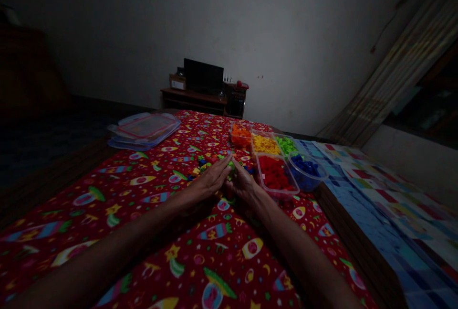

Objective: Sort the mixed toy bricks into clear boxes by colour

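Both my arms reach forward over a red tablecloth (150, 232) printed with rockets. My left hand (212, 178) and my right hand (242, 184) meet at a small pile of mixed coloured bricks (207, 163). Fingers of both hands are stretched out along the pile, and their tips touch near a green brick (232, 165). Whether either hand holds a brick is hidden in the dim light. To the right stand clear tubs of sorted bricks: orange (240, 136), yellow (265, 144), green (286, 145), red (275, 175) and blue (306, 169).
A stack of clear tub lids (145, 130) lies at the far left of the table. A blue patterned cloth (375, 213) covers a surface on the right. Beyond the table, a low shelf (200, 99) with a dark screen stands against the wall.
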Tool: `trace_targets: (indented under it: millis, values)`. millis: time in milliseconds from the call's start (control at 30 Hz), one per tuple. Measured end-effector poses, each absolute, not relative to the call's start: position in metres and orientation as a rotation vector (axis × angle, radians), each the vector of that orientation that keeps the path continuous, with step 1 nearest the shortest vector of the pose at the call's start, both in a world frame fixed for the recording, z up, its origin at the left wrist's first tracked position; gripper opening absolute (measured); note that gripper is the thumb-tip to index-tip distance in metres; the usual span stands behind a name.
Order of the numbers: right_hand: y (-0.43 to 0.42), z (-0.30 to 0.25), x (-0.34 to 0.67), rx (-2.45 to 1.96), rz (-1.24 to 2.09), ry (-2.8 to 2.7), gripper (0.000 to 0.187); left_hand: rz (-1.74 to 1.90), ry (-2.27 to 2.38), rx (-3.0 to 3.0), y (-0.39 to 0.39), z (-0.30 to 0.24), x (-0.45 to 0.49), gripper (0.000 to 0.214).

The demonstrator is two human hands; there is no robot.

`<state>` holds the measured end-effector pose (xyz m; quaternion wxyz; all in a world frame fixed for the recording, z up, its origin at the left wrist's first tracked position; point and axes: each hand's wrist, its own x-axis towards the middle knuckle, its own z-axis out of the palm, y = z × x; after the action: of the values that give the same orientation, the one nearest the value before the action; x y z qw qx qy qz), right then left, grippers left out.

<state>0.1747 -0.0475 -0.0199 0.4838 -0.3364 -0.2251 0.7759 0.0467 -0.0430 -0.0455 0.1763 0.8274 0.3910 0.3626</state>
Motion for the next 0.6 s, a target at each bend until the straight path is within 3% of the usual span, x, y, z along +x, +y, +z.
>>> trace_targets:
  millis: [100, 267, 600]
  values:
    - [-0.043, -0.022, 0.177, -0.82, 1.815, -0.553, 0.008, 0.986, 1.135, 2.268, -0.04, -0.046, 0.045, 0.07]
    - [-0.04, -0.024, 0.18, -0.767, 1.766, -0.54, 0.011, 1.019, 1.176, 2.27, -0.04, -0.038, 0.049, 0.08]
    - [-0.042, -0.019, 0.183, -0.837, 1.716, -0.728, 0.006, 0.98, 1.257, 2.161, -0.045, -0.025, 0.049, 0.071]
